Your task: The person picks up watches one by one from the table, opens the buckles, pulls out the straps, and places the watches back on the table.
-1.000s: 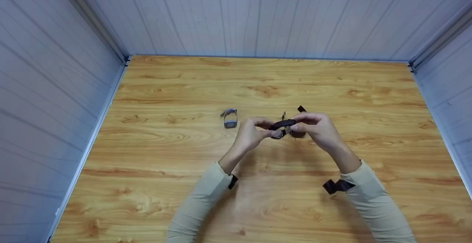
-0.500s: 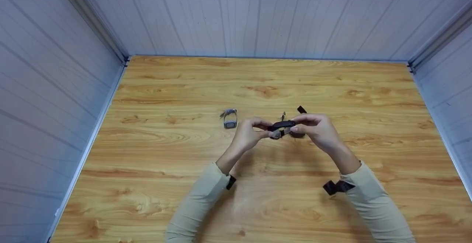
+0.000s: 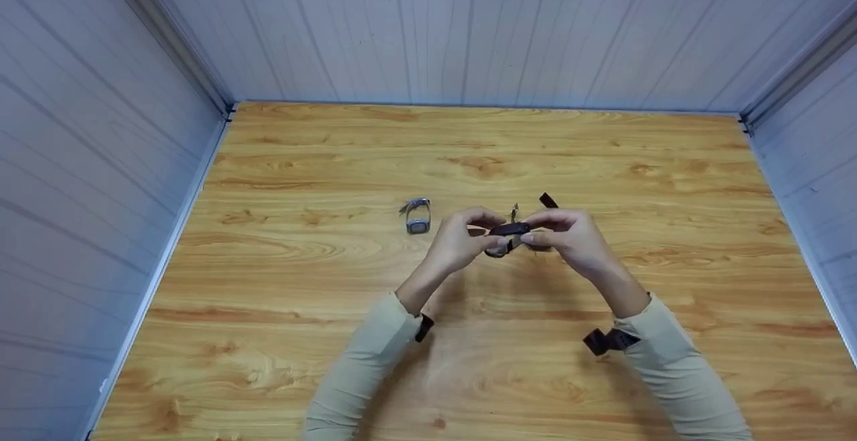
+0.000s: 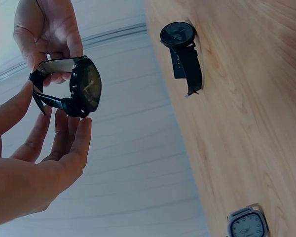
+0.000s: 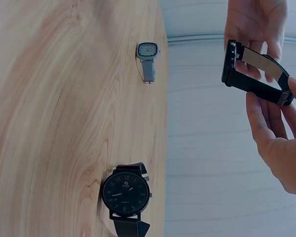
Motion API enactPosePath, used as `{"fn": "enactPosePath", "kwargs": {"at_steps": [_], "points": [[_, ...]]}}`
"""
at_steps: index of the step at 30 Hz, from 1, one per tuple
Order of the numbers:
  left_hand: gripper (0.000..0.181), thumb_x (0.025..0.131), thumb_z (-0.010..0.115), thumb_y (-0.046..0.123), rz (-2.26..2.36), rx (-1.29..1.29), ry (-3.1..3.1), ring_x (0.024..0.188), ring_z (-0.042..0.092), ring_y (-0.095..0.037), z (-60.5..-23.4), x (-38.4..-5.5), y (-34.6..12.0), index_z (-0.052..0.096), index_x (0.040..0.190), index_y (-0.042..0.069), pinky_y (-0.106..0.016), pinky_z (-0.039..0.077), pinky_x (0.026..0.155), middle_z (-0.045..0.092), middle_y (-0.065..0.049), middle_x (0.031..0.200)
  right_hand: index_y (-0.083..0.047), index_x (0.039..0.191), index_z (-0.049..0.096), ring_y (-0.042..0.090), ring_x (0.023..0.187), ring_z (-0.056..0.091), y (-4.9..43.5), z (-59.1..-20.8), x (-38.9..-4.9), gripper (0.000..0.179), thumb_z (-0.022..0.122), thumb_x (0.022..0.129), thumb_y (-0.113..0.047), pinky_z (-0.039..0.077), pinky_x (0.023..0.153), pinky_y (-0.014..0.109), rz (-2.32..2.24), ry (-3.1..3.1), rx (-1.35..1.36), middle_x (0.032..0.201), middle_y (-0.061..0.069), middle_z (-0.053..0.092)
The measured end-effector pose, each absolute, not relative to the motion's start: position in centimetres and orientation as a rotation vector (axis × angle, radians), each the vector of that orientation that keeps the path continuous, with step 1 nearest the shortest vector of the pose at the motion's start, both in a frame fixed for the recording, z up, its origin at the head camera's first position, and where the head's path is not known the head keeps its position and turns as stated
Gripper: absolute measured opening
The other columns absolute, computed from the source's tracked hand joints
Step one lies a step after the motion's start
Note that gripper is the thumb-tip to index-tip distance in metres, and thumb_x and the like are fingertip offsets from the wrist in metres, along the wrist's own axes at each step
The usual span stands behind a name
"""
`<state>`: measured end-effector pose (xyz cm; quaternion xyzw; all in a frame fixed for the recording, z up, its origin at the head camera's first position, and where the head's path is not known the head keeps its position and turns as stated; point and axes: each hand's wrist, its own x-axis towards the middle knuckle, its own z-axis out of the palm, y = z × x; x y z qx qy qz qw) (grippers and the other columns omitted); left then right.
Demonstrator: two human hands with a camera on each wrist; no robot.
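Observation:
Both hands hold a black wristwatch (image 3: 510, 229) up off the table, its strap looped into a ring. My left hand (image 3: 462, 240) pinches it from the left between thumb and fingers. From the other side, the right hand (image 3: 569, 239) grips the strap near its joined ends. The dark round dial (image 4: 91, 88) faces right in the left wrist view; in the right wrist view the strap's pale lining (image 5: 259, 59) shows. A second black watch (image 5: 126, 193) lies dial up on the table, partly hidden behind the right hand in the head view.
A small grey watch (image 3: 418, 225) with a squarish dial lies on the wood-grain table (image 3: 301, 160), left of the hands. Pale panel walls (image 3: 435, 33) enclose the table at the back and both sides. Dark bands (image 3: 609, 340) sit on both wrists.
The held watch has shifted slightly left and lies more level. My right hand has moved a little left, closer to the left hand. The watches on the table have stayed put.

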<state>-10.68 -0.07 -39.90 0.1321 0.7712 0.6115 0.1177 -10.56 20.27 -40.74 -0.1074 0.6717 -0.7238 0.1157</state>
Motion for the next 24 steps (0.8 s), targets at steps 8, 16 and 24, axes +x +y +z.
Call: {"fn": "enactPosePath", "kwargs": {"at_steps": [8,16,24], "points": [[0.021,0.08,0.071,0.009,1.725,0.433,2.28,0.088,0.061,-0.013,-39.49,-10.59,0.42,0.066,0.1,0.005,-0.021,0.05,0.074,0.066,-0.004,0.095,0.01,0.096,0.066,0.024,0.088,0.061,19.9,-40.93,-10.48,0.022,0.07,0.076,0.004,0.051,0.067,0.029,-2.061,2.008,-0.39,0.096,0.016,0.063],[0.018,0.081,0.069,0.008,1.708,0.423,2.303,0.086,0.061,-0.01,-39.56,-10.63,0.59,0.066,0.098,0.004,-0.02,0.049,0.075,0.065,-0.003,0.092,0.016,0.101,0.059,0.021,0.087,0.06,19.86,-40.97,-10.43,0.028,0.069,0.077,0.004,0.05,0.065,0.027,-2.047,2.04,-0.421,0.096,0.011,0.063],[0.02,0.082,0.068,0.008,1.678,0.438,2.299,0.087,0.059,-0.013,-39.42,-10.64,0.54,0.063,0.102,0.004,-0.022,0.049,0.075,0.064,-0.004,0.094,0.015,0.1,0.058,0.017,0.085,0.059,19.84,-40.8,-10.32,0.027,0.068,0.079,0.001,0.05,0.066,0.028,-2.037,2.056,-0.399,0.095,0.009,0.061]]}}
